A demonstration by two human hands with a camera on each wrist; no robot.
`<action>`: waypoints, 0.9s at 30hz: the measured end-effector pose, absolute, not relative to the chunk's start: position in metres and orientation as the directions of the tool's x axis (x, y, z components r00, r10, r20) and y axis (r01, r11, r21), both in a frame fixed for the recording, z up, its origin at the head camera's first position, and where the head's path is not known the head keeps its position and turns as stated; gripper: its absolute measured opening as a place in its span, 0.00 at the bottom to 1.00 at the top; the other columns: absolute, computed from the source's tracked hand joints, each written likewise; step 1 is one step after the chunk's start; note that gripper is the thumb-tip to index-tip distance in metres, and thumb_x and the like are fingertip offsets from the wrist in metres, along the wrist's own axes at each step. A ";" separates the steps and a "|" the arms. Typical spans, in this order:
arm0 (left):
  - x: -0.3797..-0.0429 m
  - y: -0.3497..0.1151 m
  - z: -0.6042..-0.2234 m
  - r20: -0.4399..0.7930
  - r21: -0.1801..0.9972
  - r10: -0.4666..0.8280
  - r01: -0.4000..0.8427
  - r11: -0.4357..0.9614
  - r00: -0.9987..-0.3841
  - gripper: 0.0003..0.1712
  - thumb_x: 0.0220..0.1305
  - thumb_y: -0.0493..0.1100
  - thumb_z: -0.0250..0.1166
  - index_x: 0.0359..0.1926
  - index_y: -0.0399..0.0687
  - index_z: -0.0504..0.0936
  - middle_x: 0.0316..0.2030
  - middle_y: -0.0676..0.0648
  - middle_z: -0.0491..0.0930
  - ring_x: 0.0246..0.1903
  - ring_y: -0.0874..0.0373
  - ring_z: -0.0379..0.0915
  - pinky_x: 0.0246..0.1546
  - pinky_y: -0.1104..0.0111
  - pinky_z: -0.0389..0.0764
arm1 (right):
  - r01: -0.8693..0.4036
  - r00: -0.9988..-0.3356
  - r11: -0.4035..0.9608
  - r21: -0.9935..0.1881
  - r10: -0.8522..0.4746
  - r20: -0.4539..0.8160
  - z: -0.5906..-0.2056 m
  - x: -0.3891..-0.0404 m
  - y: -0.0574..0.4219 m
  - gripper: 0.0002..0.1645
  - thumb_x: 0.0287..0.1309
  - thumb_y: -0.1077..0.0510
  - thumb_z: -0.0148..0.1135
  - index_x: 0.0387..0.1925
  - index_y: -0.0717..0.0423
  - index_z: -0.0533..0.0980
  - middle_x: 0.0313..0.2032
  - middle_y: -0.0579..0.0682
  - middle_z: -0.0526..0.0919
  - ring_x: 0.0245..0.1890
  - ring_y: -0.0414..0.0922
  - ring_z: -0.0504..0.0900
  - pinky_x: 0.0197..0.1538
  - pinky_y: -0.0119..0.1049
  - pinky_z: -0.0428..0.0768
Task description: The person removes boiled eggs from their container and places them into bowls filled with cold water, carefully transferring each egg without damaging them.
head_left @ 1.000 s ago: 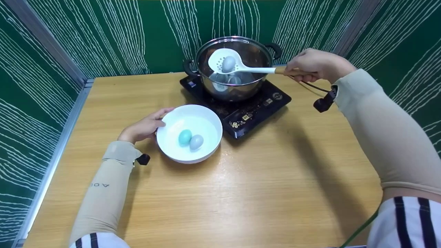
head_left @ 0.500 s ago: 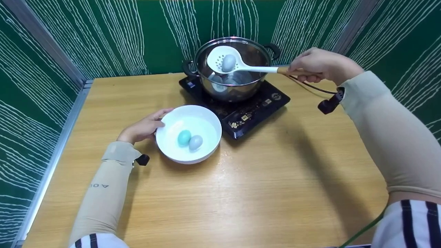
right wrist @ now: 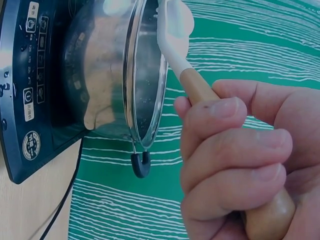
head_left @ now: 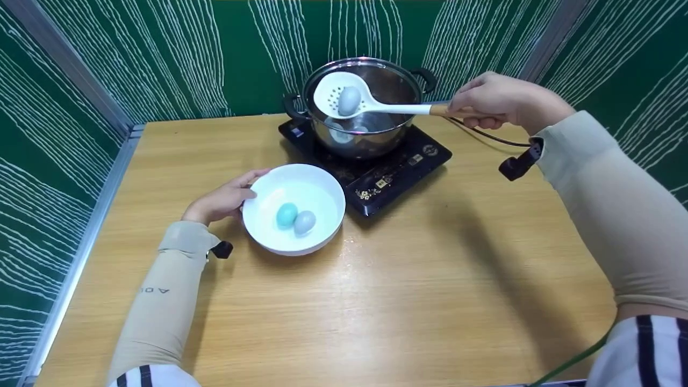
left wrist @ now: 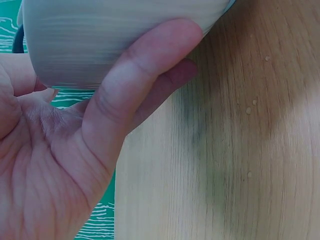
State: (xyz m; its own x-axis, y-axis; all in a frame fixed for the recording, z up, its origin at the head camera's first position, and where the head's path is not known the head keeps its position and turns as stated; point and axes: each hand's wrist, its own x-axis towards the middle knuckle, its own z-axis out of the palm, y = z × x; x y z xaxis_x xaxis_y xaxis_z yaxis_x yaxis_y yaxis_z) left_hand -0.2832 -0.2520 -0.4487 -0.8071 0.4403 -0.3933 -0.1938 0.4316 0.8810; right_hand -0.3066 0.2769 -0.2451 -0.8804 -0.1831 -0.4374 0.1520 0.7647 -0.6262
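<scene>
My left hand holds the white bowl by its left side, on the table. Inside the bowl a turquoise egg lies next to a pale grey-blue egg. With curled fingers my right hand grips the wooden handle of a white slotted spoon. The spoon's perforated head is over the steel pot and carries one pale grey-blue egg. In the right wrist view, the fingers wrap the handle. The left wrist view shows the thumb against the bowl.
The pot stands on a black induction cooker, just behind and right of the bowl. A dark cord runs off behind the right hand. Green panels with white lines surround the wooden table. Water drops dot the wood near the bowl.
The slotted spoon's head, with the egg on it, has moved slightly left over the pot. The right hand and forearm have shifted a little right. The left hand and bowl stay nearly still.
</scene>
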 end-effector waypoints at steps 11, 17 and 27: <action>-0.285 -0.251 -0.447 -0.396 0.882 0.443 -0.200 0.426 -0.804 0.38 0.83 0.37 0.45 0.87 0.67 0.55 0.87 0.46 0.49 0.74 0.42 0.64 0.55 0.68 0.82 | 0.132 -0.870 0.762 -0.633 -0.217 -0.442 -0.244 -0.299 0.269 0.15 0.80 0.47 0.59 0.53 0.52 0.82 0.22 0.41 0.79 0.15 0.39 0.69 0.22 0.32 0.69; -0.285 -0.252 -0.448 -0.390 0.889 0.453 -0.201 0.411 -0.801 0.39 0.83 0.36 0.44 0.88 0.64 0.53 0.88 0.46 0.47 0.76 0.41 0.63 0.55 0.69 0.82 | 0.120 -0.864 0.767 -0.630 -0.232 -0.447 -0.245 -0.292 0.263 0.16 0.80 0.48 0.59 0.54 0.53 0.82 0.22 0.42 0.78 0.15 0.39 0.68 0.22 0.33 0.69; -0.285 -0.250 -0.449 -0.402 0.881 0.437 -0.209 0.425 -0.804 0.38 0.83 0.37 0.45 0.87 0.64 0.54 0.88 0.46 0.47 0.81 0.41 0.56 0.76 0.47 0.70 | 0.074 -0.853 0.780 -0.622 -0.274 -0.445 -0.251 -0.284 0.259 0.15 0.78 0.48 0.60 0.53 0.53 0.83 0.21 0.43 0.77 0.13 0.40 0.67 0.20 0.34 0.67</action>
